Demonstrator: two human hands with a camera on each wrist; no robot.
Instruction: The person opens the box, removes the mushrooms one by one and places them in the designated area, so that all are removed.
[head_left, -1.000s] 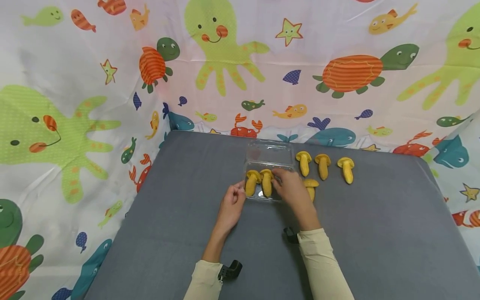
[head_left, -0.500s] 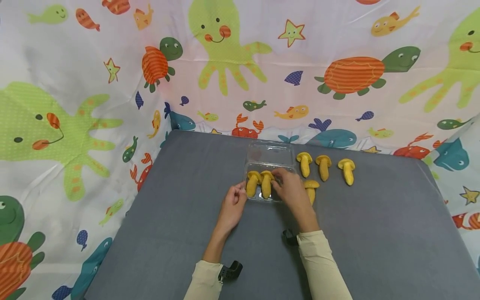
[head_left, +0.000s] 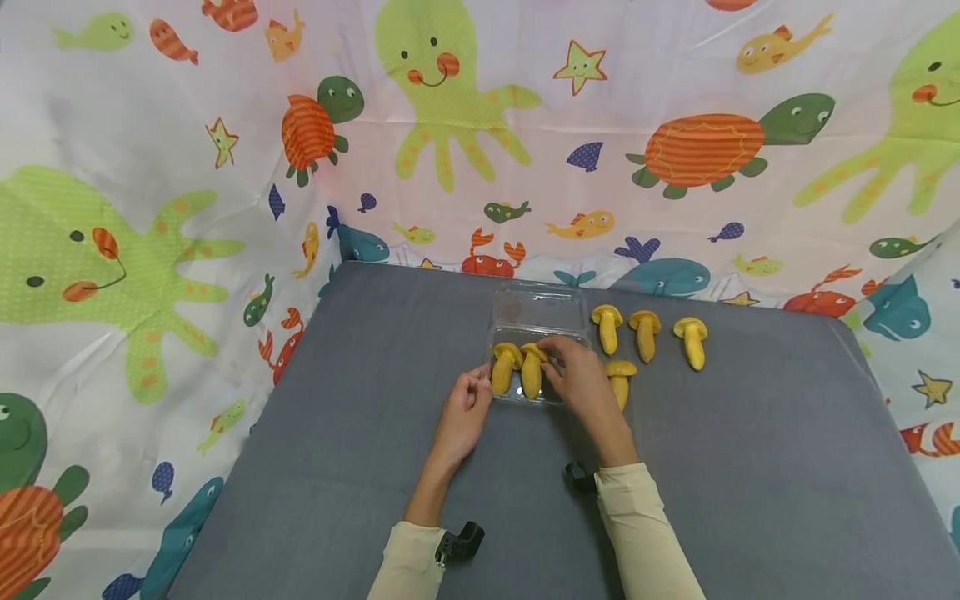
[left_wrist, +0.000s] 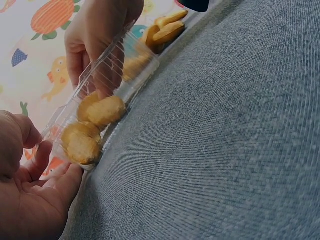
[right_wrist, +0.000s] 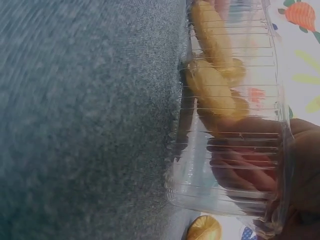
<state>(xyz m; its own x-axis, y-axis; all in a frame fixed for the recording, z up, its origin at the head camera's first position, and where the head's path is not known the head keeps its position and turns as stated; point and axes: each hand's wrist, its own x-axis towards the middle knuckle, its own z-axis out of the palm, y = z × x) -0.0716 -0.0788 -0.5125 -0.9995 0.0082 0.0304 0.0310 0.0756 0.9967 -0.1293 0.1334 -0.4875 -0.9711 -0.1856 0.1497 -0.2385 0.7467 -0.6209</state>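
A clear plastic clamshell box [head_left: 538, 310] lies with its lid folded back on the table. In its tray are two yellow toy mushrooms side by side, the left one [head_left: 502, 372] and the right one [head_left: 532, 375], stems toward me. My left hand [head_left: 463, 410] pinches the tray's left rim; in the left wrist view, thumb and fingers [left_wrist: 42, 155] meet at the plastic edge. My right hand [head_left: 588, 392] reaches over the right rim and holds the right mushroom near its cap. Through the ribbed wall in the right wrist view, its fingers [right_wrist: 250, 167] show inside the box.
Right of the box lie more yellow mushrooms: one [head_left: 621, 383] beside my right hand, partly hidden, and three farther back [head_left: 691, 342]. The grey table [head_left: 360, 400] meets a curtain [head_left: 510, 167] printed with sea animals at the back and sides.
The right mushroom has shifted slightly, its stem end swinging a little left and toward me, with my right fingers at its cap. My left hand stays on the rim.
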